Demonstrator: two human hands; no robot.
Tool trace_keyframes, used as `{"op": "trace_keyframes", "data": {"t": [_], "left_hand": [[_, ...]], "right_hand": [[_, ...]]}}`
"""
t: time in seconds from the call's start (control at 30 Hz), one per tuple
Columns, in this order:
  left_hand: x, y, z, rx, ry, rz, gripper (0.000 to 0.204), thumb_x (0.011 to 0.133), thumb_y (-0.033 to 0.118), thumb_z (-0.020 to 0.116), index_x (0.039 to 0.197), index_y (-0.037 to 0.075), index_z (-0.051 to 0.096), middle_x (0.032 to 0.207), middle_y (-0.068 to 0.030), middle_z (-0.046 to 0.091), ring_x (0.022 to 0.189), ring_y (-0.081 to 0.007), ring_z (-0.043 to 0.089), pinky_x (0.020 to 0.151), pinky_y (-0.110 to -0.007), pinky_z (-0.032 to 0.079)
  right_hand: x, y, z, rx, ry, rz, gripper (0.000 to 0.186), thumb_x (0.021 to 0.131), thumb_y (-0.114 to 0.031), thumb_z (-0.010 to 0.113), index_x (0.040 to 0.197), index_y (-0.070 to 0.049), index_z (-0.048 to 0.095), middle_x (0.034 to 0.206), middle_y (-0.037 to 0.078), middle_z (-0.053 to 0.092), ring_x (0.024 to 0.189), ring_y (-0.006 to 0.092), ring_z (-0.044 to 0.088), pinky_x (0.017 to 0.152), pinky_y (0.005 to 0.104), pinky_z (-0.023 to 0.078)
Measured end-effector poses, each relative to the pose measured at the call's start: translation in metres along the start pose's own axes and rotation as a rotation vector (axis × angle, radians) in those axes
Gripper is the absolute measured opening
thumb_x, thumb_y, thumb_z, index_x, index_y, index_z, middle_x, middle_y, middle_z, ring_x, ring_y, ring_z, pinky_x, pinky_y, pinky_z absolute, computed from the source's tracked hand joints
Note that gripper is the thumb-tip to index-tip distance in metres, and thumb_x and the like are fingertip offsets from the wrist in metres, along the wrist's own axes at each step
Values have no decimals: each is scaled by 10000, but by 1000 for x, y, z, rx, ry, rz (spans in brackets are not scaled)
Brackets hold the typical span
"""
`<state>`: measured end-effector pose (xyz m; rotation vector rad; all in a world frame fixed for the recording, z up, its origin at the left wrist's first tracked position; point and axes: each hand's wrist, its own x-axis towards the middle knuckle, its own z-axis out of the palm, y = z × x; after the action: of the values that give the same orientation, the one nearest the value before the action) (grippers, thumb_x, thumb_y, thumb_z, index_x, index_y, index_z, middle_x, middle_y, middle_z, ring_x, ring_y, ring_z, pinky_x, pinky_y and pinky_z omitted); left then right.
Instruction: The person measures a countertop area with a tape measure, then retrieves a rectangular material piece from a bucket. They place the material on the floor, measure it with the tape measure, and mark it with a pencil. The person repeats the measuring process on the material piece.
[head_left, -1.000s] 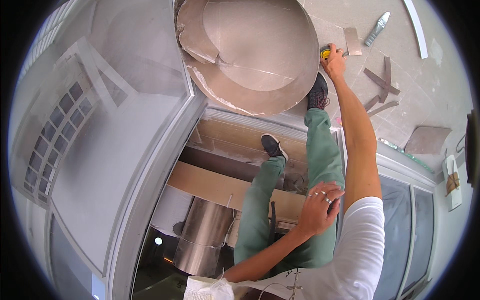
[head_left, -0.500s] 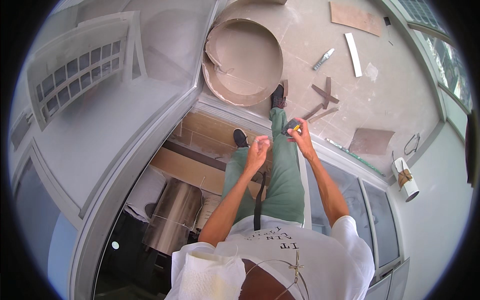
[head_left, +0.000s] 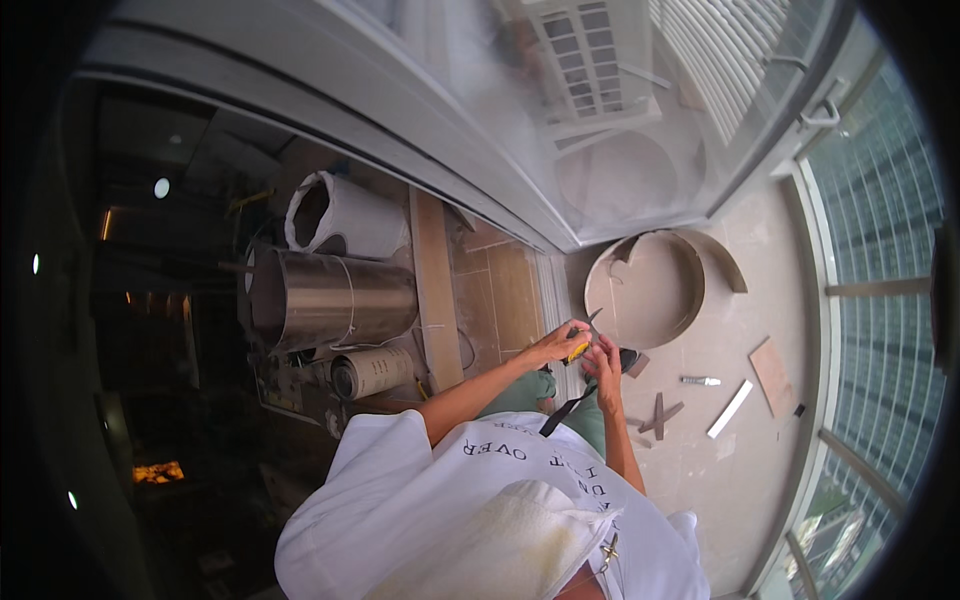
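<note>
Both my hands are close together above my knees, in front of the doorway sill. My left hand (head_left: 560, 343) is closed around a yellow and black tape measure (head_left: 577, 352). Just beside it, my right hand (head_left: 604, 368) has its fingers bent inward; what they hold, if anything, is too small to make out. A thin dark pointed piece (head_left: 595, 315) sticks up between the hands, and I cannot tell whether it belongs to the tape measure. Past the hands, a round curved strip (head_left: 592, 290) forms a ring on the floor.
Left, inside the doorway, lie a shiny metal-coloured roll (head_left: 350, 295), a white-wrapped roll (head_left: 375, 222) and a beige roll (head_left: 372, 374), beside a long board (head_left: 432, 290). Right, on the floor: crossed brown strips (head_left: 660, 415), a white strip (head_left: 730, 408), a utility knife (head_left: 700, 381), a flat tan piece (head_left: 771, 375).
My view has turned left toward the dark room. The tape measure has passed from my right hand to my left, and the hands have come together.
</note>
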<state>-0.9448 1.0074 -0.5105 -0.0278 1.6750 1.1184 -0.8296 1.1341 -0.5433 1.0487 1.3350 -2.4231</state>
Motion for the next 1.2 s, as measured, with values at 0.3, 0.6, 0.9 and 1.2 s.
{"op": "trace_keyframes", "data": {"t": [0.3, 0.6, 0.9, 1.2], "left_hand": [[-50, -24, -64, 72, 506, 553, 636, 842, 306, 627, 1353, 18, 381, 927, -189, 637, 890, -263, 629, 784, -375, 501], [-152, -63, -203, -122, 352, 353, 775, 744, 303, 745, 1359, 16, 370, 1011, -166, 620, 908, -246, 618, 675, -368, 504], [-230, -88, -226, -479, 616, 319, 943, 593, 267, 830, 1378, 10, 374, 1076, -213, 623, 1027, -322, 600, 844, -393, 489], [-313, -124, -251, -813, 1209, 362, 474, 797, 123, 637, 1232, 0, 497, 910, -108, 608, 817, -184, 577, 695, -319, 465]], "right_hand": [[-15, -11, 132, 86, -400, 63, 596, 909, -679, 424, 1290, -225, 488, 1158, -18, 565, 1027, 184, 537, 805, 370, 446], [-7, -10, 252, -495, -724, 114, 553, 946, -630, 426, 1164, -134, 537, 935, 30, 621, 770, 146, 582, 681, 299, 446], [6, -20, 342, -851, -1070, 225, 635, 884, -645, 524, 1165, -76, 543, 929, 52, 625, 838, 169, 608, 798, 329, 472], [30, -16, 414, -987, -1438, 513, 612, 879, -559, 560, 1244, -71, 504, 979, 114, 640, 813, 195, 634, 772, 330, 501]]}}
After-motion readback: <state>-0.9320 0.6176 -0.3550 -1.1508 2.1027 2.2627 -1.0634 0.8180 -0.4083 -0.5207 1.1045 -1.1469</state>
